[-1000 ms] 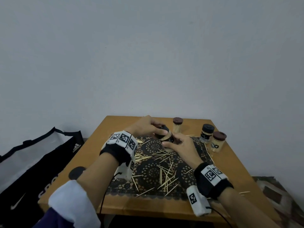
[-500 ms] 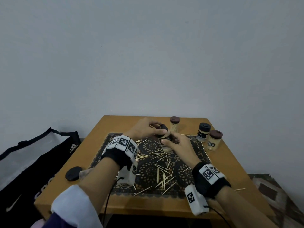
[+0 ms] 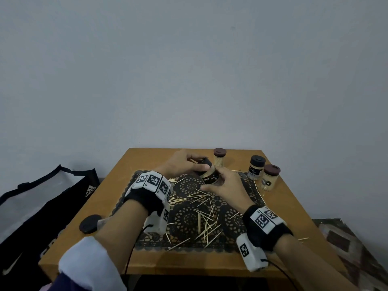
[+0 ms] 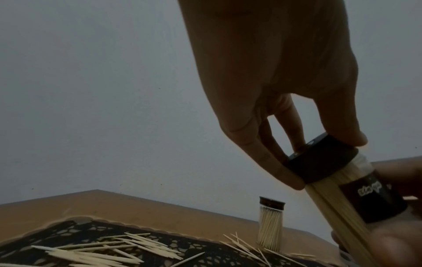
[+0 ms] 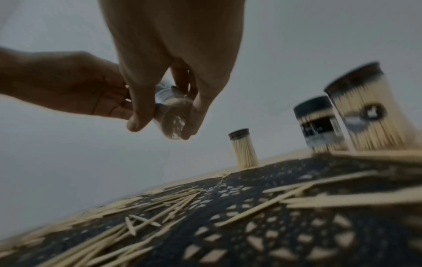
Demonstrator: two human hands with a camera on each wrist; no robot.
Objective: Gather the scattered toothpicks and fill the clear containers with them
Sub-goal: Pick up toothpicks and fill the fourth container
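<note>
Above the back of the patterned mat [image 3: 189, 219] both hands hold one clear container [image 3: 210, 175] packed with toothpicks, tilted to the left. My left hand [image 3: 190, 164] pinches its black lid [image 4: 319, 160] with thumb and fingers, the lid sitting on the container's mouth. My right hand [image 3: 218, 183] grips the container's body [image 4: 356, 204] and clear base [image 5: 172, 124]. Several loose toothpicks [image 3: 204, 223] lie scattered over the mat, with more of these toothpicks [image 5: 160, 206] seen close in the right wrist view.
Three lidded containers full of toothpicks stand at the back right: a slim one [image 3: 219, 157], a black-lidded one [image 3: 255, 167] and a brown-lidded one [image 3: 270, 177]. A black disc [image 3: 89, 224] lies near the wooden table's [image 3: 117, 179] left edge. A sports bag [image 3: 42, 206] sits left of the table.
The two hands stayed together on the container at the back of the mat. The container now tilts more, showing its label, with the left fingers turned on the lid.
</note>
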